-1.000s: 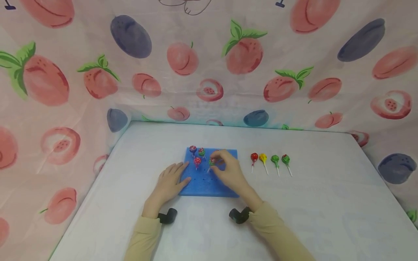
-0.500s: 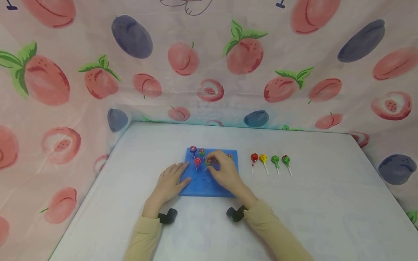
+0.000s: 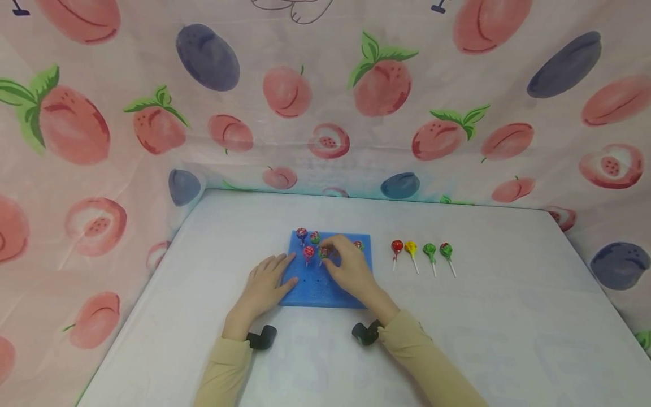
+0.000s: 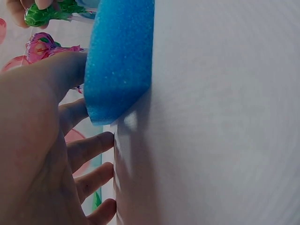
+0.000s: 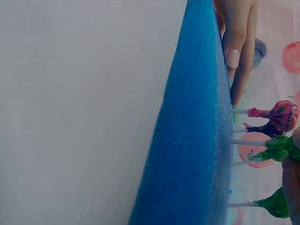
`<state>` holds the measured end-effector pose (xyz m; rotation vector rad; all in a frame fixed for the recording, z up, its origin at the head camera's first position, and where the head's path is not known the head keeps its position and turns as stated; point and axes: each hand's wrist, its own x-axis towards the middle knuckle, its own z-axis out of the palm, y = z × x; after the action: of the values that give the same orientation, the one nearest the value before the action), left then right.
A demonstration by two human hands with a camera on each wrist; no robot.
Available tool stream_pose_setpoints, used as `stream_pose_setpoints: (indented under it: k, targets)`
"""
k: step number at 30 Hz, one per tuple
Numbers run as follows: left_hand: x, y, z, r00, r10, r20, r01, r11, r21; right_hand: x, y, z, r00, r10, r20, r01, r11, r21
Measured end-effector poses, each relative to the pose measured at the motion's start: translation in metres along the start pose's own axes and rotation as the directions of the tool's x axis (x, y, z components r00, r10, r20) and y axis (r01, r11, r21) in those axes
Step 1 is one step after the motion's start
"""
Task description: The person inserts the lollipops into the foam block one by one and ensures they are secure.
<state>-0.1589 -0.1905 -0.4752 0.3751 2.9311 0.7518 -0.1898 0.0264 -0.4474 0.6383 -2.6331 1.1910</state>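
Observation:
A blue foam block (image 3: pixel 325 297) with small holes lies on the white table. My left hand (image 3: pixel 264 285) rests at its left side, fingers spread, with the thumb on the block in the left wrist view. My right hand (image 3: pixel 353 274) pinches a green-wrapped lollipop (image 3: pixel 323 254) by its head; its white stick meets the block's top in the right wrist view. Beside it stand a pink lollipop (image 3: pixel 308 252), a purple lollipop (image 3: pixel 302 233) and a green-and-red lollipop (image 3: pixel 315 237). Another lollipop (image 3: pixel 358 245) shows behind the right hand, which hides part of the block.
Right of the block, a red lollipop (image 3: pixel 397 246), a yellow lollipop (image 3: pixel 411 247), a green lollipop (image 3: pixel 429 250) and a green-and-red lollipop (image 3: pixel 446 250) lie in a row on the table (image 3: pixel 508 316). Fruit-printed cloth (image 3: pixel 285 150) hangs behind.
My right hand has shifted slightly left with the green lollipop, uncovering the lollipop at the block's right, then stays nearly still. The left hand has kept its place.

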Motion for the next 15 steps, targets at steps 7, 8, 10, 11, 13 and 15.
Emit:
stream_pose_setpoints:
  k: [7,8,10,11,13,15]
  targets:
    - [-0.0001,-0.0003,0.0000,1.000,-0.004,0.001,0.004,1.000,0.003,0.0012,-0.0035,-0.0007,1.000,0.008,0.012,-0.008,1.000,0.003]
    - [0.0001,-0.0008,0.0004,1.000,-0.003,-0.001,0.003,1.000,0.005,0.0016,-0.0038,-0.0007,1.000,0.010,0.014,-0.010,1.000,-0.002]
    - [0.0003,-0.0014,0.0009,1.000,-0.007,0.001,0.007,1.000,0.005,0.0019,-0.0049,-0.0008,1.000,0.016,0.017,-0.016,1.000,-0.016]
    - [0.0004,-0.0017,0.0012,1.000,-0.009,0.002,0.009,1.000,0.007,0.0020,-0.0053,-0.0007,1.000,0.018,0.016,-0.017,0.999,-0.027]
    - [0.0004,-0.0024,0.0015,1.000,-0.010,0.003,0.010,1.000,0.009,0.0018,-0.0061,-0.0005,1.000,0.016,0.014,-0.016,0.999,-0.046]
    - [0.0005,-0.0027,0.0017,1.000,-0.014,0.008,0.014,1.000,0.007,0.0013,-0.0068,-0.0001,1.000,0.013,0.013,-0.013,0.998,-0.060]
